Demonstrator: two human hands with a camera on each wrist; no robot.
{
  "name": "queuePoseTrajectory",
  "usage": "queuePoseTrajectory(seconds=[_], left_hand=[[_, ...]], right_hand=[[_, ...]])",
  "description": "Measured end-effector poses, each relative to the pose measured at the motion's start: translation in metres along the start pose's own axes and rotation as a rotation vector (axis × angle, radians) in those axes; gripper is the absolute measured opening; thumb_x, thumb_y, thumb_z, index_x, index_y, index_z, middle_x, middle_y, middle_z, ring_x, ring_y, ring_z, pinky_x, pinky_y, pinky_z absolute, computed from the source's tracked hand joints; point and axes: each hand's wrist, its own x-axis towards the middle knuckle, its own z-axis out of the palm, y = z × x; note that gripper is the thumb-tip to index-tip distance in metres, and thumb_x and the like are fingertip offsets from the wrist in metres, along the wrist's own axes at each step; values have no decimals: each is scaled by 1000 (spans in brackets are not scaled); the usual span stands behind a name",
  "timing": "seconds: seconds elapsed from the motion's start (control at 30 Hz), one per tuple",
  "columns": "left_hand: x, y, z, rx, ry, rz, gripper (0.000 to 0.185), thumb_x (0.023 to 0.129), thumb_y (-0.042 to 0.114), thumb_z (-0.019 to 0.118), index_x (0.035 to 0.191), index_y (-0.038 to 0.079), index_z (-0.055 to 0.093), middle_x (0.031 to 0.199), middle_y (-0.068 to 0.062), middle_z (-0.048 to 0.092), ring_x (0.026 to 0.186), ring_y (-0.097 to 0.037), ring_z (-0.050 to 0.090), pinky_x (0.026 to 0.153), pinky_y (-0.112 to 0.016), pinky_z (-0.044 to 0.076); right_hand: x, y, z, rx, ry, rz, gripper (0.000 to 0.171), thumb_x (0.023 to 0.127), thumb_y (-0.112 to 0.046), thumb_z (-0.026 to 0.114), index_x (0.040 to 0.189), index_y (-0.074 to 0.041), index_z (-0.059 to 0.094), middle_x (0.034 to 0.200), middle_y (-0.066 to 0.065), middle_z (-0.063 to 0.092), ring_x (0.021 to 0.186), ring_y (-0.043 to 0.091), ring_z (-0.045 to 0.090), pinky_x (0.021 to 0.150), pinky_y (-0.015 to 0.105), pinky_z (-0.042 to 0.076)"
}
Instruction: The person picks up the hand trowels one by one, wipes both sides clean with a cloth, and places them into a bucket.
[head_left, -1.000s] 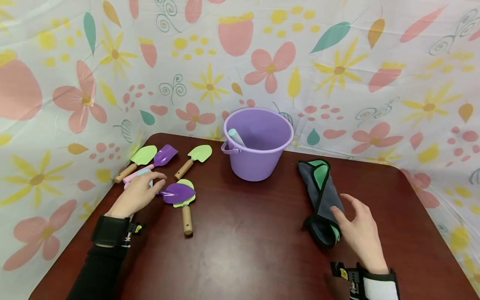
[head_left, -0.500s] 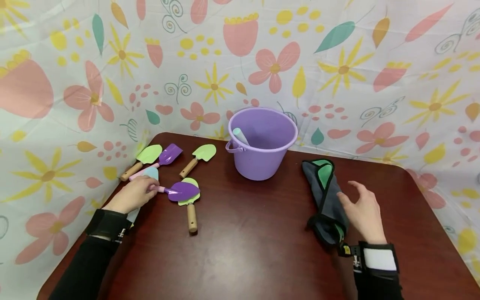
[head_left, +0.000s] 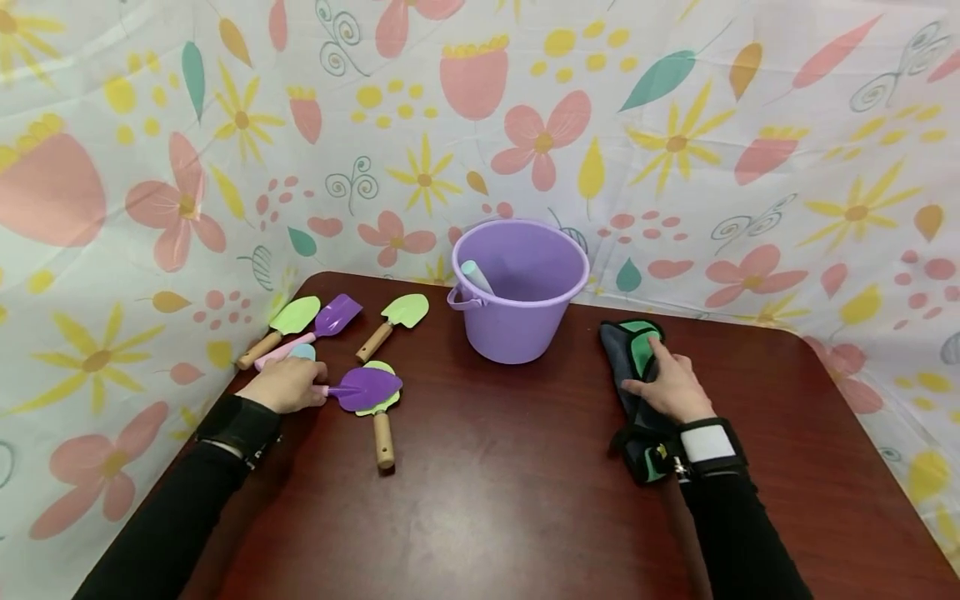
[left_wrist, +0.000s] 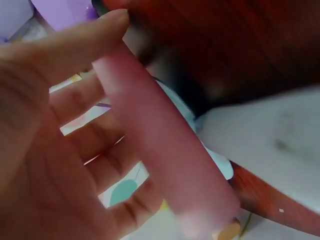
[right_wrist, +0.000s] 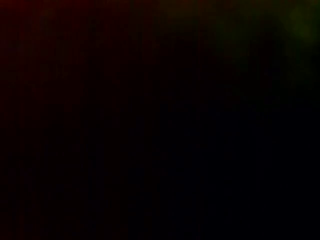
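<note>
My left hand [head_left: 283, 386] holds a purple trowel [head_left: 366, 388] by its pink handle [left_wrist: 165, 140], thumb on one side and fingers behind. The purple blade overlaps a light green trowel with a wooden handle [head_left: 383, 442]. On the right, a rolled grey cloth tool pouch [head_left: 617, 354] with green lining and black trim lies lengthwise on the table. My right hand [head_left: 675, 390] is over its upper half, thumb and forefinger spread apart, fingertips at the cloth. The right wrist view is almost black and shows no hand.
A purple bucket [head_left: 513, 329] with a pale blue handle [head_left: 477, 277] inside stands at the back. Near the left edge lie a green trowel [head_left: 296, 315], a purple scoop [head_left: 337, 315] and a light blue blade [head_left: 303, 352]. Another green trowel [head_left: 406, 310] lies beside the bucket. Flowered cloth hangs behind.
My left hand has closed round the pink handle of the purple trowel. My right hand has moved from beside the pouch up and left onto its upper half.
</note>
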Motion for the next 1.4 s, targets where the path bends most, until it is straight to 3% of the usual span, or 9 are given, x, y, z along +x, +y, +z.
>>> queuePoseTrajectory(seconds=[0.1, 0.27, 0.6, 0.7, 0.83, 1.0, 1.1, 1.27, 1.4], left_hand=[[3, 0, -1, -14, -54, 1, 11, 84, 14, 70, 77, 11, 62, 69, 3, 55, 71, -20, 53, 70, -41, 43], [3, -1, 1, -82, -62, 6, 11, 89, 17, 69, 85, 8, 65, 75, 1, 54, 74, -20, 52, 74, -39, 45], [-6, 5, 1, -116, 169, 87, 22, 85, 23, 78, 79, 13, 58, 65, 7, 46, 62, -12, 45, 61, -30, 40], [-7, 13, -1, -154, 178, 84, 26, 86, 25, 77, 78, 12, 56, 61, 6, 46, 54, -9, 46, 54, -27, 41], [-5, 27, -4, -190, 169, 41, 26, 87, 29, 76, 78, 13, 56, 59, 7, 47, 51, -7, 47, 51, -28, 40], [5, 46, -5, -186, 200, 51, 25, 91, 34, 71, 82, 12, 62, 60, 8, 39, 54, -10, 42, 55, -29, 37], [10, 61, -8, -211, 175, 70, 26, 94, 36, 66, 85, 12, 65, 60, 8, 42, 55, -9, 44, 56, -30, 39], [18, 89, -16, -275, 104, 145, 22, 99, 32, 59, 87, 15, 64, 62, 11, 42, 57, -7, 43, 58, -28, 38], [24, 111, -25, -369, 58, 215, 22, 101, 33, 57, 85, 17, 60, 61, 11, 38, 54, -6, 40, 56, -27, 35]], right_hand=[[8, -2, 4, -53, -87, 29, 92, 89, -30, 70, 154, 0, 12, 140, 47, 14, 119, 69, 27, 88, 72, 34], [16, -1, 6, -122, -140, 22, 67, 90, -19, 67, 145, 4, 35, 135, 46, 23, 113, 66, 33, 82, 66, 40], [18, 4, 7, -127, -79, -96, 27, 89, -8, 60, 114, 2, 60, 114, 33, 50, 93, 41, 47, 71, 49, 41], [15, 10, 4, -85, -56, -141, 23, 90, -7, 60, 112, 1, 60, 113, 31, 53, 86, 38, 49, 69, 46, 41], [6, 14, 1, 15, 107, -195, 23, 90, -3, 60, 112, 2, 60, 113, 31, 54, 85, 39, 50, 69, 48, 41], [-7, 3, 3, 187, 476, -247, 23, 89, 3, 58, 112, 3, 60, 111, 32, 51, 98, 46, 48, 82, 60, 36], [-12, -11, 7, 294, 625, -270, 23, 90, 3, 56, 113, 2, 60, 111, 26, 51, 94, 39, 47, 80, 52, 35], [-25, -39, 7, 476, 725, -296, 23, 91, 3, 51, 115, 3, 55, 105, 13, 46, 77, 20, 36, 68, 33, 27], [-42, -70, -8, 622, 770, -314, 31, 92, 4, 47, 123, 5, 52, 101, 0, 46, 71, 16, 39, 62, 27, 31]])
